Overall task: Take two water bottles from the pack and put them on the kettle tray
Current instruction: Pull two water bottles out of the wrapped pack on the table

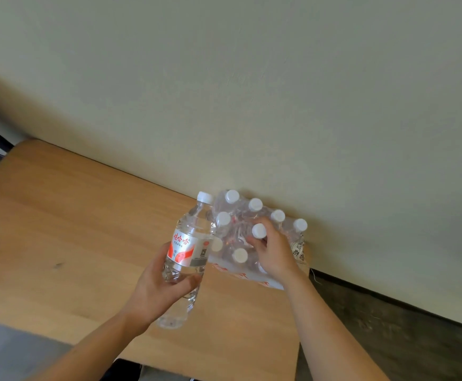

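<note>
Left hand [157, 287] fingers curled closed, right hand [275, 250] fingers pinching

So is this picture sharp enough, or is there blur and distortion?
Head view: the held bottle and the pack are soft but readable; both hands, left hand and right hand, slightly smeared; the table edge and wall line bend, wide-angle distortion; lighting even, no harsh glare.

a light wooden table [59, 229] stood pushed against a pale wall [251, 92]. a shrink-wrapped pack of white-capped water bottles [235, 240] rested directly on the tabletop, at the table's far edge and touching the wall, near the table's right end.
</note>
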